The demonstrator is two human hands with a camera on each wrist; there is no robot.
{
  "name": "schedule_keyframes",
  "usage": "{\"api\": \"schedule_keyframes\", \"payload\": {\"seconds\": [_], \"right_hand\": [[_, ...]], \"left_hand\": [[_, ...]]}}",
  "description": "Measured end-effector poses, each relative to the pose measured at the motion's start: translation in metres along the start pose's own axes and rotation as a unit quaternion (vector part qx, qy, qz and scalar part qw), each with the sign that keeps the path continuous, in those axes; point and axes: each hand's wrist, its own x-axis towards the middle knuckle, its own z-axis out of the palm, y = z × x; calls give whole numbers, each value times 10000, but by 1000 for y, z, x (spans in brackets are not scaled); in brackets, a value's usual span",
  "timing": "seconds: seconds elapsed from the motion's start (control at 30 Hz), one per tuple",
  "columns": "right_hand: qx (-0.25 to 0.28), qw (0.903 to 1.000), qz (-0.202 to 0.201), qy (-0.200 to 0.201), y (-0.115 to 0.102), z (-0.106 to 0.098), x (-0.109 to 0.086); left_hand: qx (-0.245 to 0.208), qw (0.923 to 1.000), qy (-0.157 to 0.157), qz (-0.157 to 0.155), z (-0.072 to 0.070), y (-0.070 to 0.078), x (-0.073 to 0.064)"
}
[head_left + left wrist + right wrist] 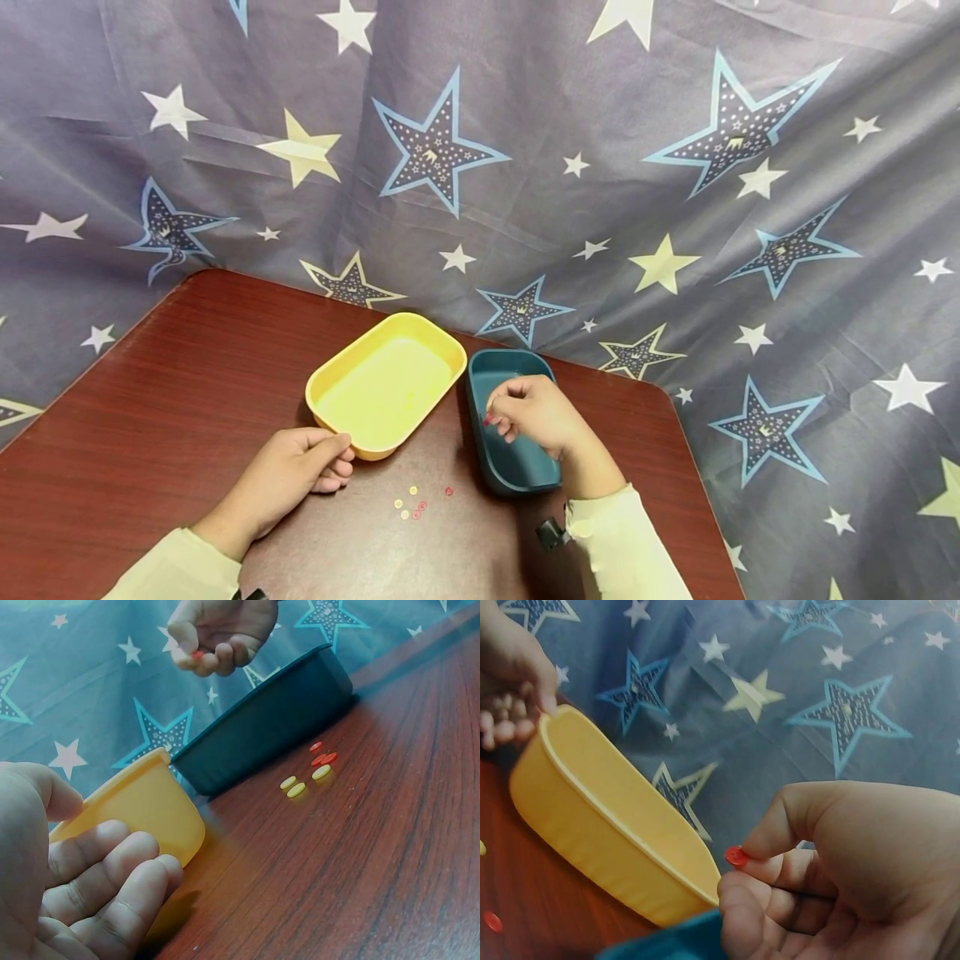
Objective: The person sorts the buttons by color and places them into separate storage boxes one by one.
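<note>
My right hand (pixel 542 414) is over the dark teal tray (pixel 536 489) and pinches a red button (pixel 736 856) between thumb and fingertips. At the near left end of the yellow tray (pixel 386 392), my left hand (pixel 296 471) grips the rim, thumb on top and fingers curled below. In front of the trays, three yellow buttons (pixel 398 504) and three red buttons (pixel 449 491) lie loose on the table. The floor of the teal tray is partly hidden by my right hand.
Both trays stand side by side on a reddish-brown wooden table (pixel 187 400). Behind the table's far edge hangs a grey-blue cloth (pixel 540 217) printed with stars. A small black device (pixel 551 534) sits at my right cuff.
</note>
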Motion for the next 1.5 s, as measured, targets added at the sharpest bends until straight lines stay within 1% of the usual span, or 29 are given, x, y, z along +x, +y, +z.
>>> {"api": "schedule_keyframes", "payload": {"seconds": [0.2, 0.37, 0.53, 0.7, 0.87, 1.03, 1.3, 1.5], "right_hand": [[-2, 9990, 449, -48, 14, -17, 17], [-22, 9970, 775, -9, 31, -25, 29], [31, 9953, 966, -8, 43, -29, 36], [-10, 9943, 1068, 53, 48, -29, 37], [-120, 9943, 1055, 45, 48, -29, 35], [-155, 9952, 971, 26, 44, -26, 30], [-337, 9970, 688, -107, 26, -20, 13], [-557, 9971, 381, -355, 11, -10, 0]], "left_hand": [[20, 10000, 14, -37, 0, 0, 0], [12, 10000, 2, -58, 0, -2, 0], [49, 10000, 35, -51, -1, -2, 0], [39, 10000, 15, -16, -1, -1, 0], [65, 10000, 23, 24, 0, -1, 0], [20, 10000, 19, 4, 1, -1, 1], [17, 10000, 3, 4, 1, -2, 2], [7, 10000, -4, -23, 1, -2, 2]]}}
